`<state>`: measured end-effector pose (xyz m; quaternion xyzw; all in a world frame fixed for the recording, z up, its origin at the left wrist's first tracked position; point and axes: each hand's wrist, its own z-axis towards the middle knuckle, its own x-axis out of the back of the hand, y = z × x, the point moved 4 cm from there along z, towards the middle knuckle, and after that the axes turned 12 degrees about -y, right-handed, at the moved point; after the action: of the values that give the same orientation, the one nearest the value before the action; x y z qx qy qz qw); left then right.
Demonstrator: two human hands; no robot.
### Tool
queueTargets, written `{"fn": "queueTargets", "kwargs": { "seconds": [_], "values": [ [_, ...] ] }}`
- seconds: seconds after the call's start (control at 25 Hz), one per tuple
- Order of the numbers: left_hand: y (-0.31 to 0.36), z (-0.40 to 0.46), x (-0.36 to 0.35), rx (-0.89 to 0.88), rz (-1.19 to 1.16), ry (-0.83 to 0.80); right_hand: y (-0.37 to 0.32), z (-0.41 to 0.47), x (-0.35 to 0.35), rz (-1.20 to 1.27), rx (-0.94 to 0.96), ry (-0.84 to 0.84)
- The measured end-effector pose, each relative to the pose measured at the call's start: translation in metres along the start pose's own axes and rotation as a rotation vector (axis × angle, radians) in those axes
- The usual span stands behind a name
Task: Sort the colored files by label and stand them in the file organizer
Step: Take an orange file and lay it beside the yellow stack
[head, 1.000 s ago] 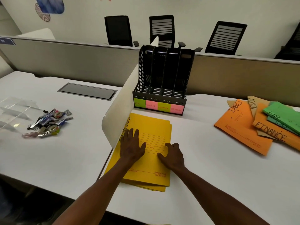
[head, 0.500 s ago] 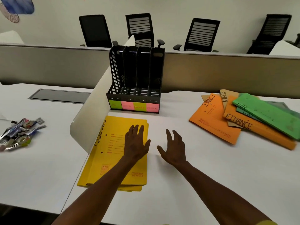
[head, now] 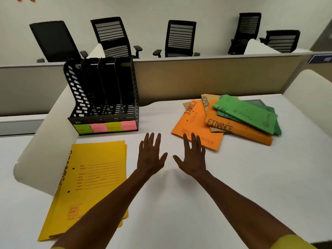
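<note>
A black file organizer [head: 100, 94] with several slots stands at the back left, green and pink sticky labels along its base; nothing stands in its slots. A stack of yellow files [head: 93, 178] lies flat at the front left. To the right lies a loose pile: orange files [head: 195, 126] marked FINANCE, a brown file [head: 208, 101] marked ADMIN, and green files [head: 246, 114] marked HR on top. My left hand [head: 150, 155] and my right hand [head: 193, 157] hover over the bare table between the two piles, fingers straight and spread, holding nothing. The right fingertips overlap the orange file's near edge.
A white curved divider [head: 48, 141] rises along the left of the yellow stack, and another [head: 312, 105] bounds the right side. A beige partition wall [head: 206, 78] runs behind the desk, with several black office chairs [head: 181, 38] beyond it.
Both hands have left the yellow stack and moved right and forward toward the mixed pile. The view has swung right, so the yellow stack lies further left.
</note>
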<state>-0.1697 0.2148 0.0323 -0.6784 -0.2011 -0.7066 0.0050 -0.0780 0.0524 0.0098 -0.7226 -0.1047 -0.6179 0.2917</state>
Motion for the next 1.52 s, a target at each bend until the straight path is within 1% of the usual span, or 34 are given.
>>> {"fn": "queueTargets", "kwargs": {
  "seconds": [0.36, 0.64, 0.84, 1.12, 1.2, 1.24, 1.32, 1.4, 1.44, 1.52],
  "values": [
    [0.073, 0.05, -0.021, -0.091, 0.021, -0.053, 0.096, 0.011, 0.038, -0.039, -0.124, 0.03],
    [0.13, 0.099, -0.045, -0.172, 0.024, -0.1, 0.168, 0.021, 0.062, -0.044, -0.18, 0.067],
    [0.15, 0.126, -0.063, -0.112, 0.007, -0.127, 0.205, 0.033, 0.062, -0.054, -0.175, 0.047],
    [0.162, 0.152, -0.087, -0.058, 0.023, -0.204, 0.23, 0.061, 0.06, -0.021, -0.16, -0.003],
    [0.16, 0.165, -0.089, -0.007, 0.001, -0.234, 0.235, 0.066, 0.06, -0.004, -0.14, -0.014],
    [0.155, 0.172, -0.089, 0.032, -0.016, -0.246, 0.235, 0.067, 0.059, 0.032, -0.13, -0.025],
    [0.142, 0.183, -0.089, 0.143, -0.086, -0.26, 0.232, 0.068, 0.058, 0.189, -0.163, -0.071],
    [0.125, 0.193, -0.087, 0.293, -0.195, -0.249, 0.234, 0.074, 0.045, 0.452, -0.306, -0.123],
    [0.115, 0.196, -0.086, 0.368, -0.248, -0.241, 0.235, 0.075, 0.038, 0.633, -0.411, -0.158],
    [0.094, 0.201, -0.087, 0.484, -0.345, -0.256, 0.236, 0.078, 0.025, 0.956, -0.569, -0.171]
  ]
}}
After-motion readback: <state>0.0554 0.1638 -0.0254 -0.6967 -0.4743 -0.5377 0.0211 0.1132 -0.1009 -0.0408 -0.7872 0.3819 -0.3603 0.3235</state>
